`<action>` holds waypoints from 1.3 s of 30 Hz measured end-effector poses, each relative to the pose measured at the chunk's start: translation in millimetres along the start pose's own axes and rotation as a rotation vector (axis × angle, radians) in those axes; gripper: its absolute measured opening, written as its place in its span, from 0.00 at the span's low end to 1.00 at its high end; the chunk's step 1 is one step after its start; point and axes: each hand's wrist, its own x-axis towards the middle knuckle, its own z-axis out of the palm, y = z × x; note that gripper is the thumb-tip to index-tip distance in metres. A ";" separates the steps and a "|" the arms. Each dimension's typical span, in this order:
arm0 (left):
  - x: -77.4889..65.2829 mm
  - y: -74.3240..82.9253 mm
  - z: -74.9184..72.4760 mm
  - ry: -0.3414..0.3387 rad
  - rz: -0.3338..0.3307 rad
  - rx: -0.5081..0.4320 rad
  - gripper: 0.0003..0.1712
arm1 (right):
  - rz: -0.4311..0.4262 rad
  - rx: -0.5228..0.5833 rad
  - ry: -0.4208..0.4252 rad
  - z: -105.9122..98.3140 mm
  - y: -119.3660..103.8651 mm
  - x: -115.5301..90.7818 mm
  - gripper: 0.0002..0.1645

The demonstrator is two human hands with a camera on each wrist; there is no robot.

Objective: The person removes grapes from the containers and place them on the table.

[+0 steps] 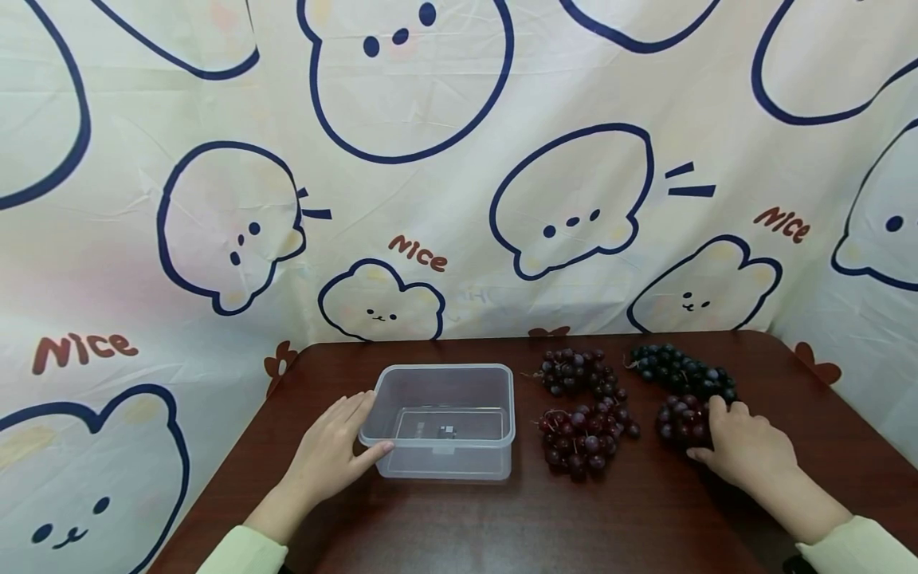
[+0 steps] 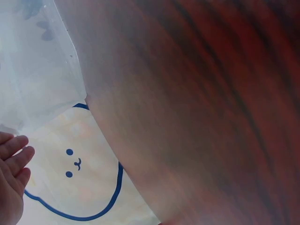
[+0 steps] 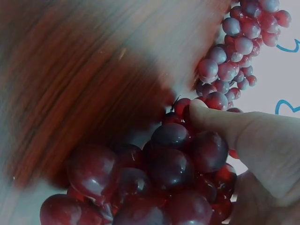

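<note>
A clear plastic box (image 1: 445, 462) without a lid stands on the dark table. My left hand (image 1: 333, 450) rests against its left side, fingers fairly straight along the wall and thumb at the front rim. Part of that hand (image 2: 11, 173) shows beside the box wall (image 2: 42, 70) in the left wrist view. On the right, my right hand (image 1: 753, 446) grips a bunch of dark red grapes (image 1: 677, 421) from its right side. The thumb (image 3: 220, 124) presses on the grapes (image 3: 171, 168) in the right wrist view; the other fingers are mostly hidden.
Two bunches of red grapes, one behind (image 1: 570, 371) and one in front (image 1: 581, 438), lie between box and right hand. A dark, nearly black bunch (image 1: 681, 371) lies behind the held one. A printed cloth (image 1: 459, 199) hangs behind the brown table (image 1: 445, 526).
</note>
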 end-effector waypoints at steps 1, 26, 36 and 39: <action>0.0 0.0 0.0 0.002 0.001 -0.001 0.46 | 0.004 0.000 -0.010 -0.6 0.2 0.2 0.48; 0.5 0.3 0.2 0.015 0.007 -0.003 0.46 | -0.021 0.011 -0.077 -6.0 -2.3 1.8 0.57; 0.0 -0.1 0.5 -0.001 -0.004 0.000 0.47 | -0.037 0.004 -0.098 -3.2 -5.5 0.9 0.59; 0.0 -0.6 0.1 0.003 0.000 0.007 0.47 | -0.037 0.011 -0.108 -3.5 -6.4 0.5 0.60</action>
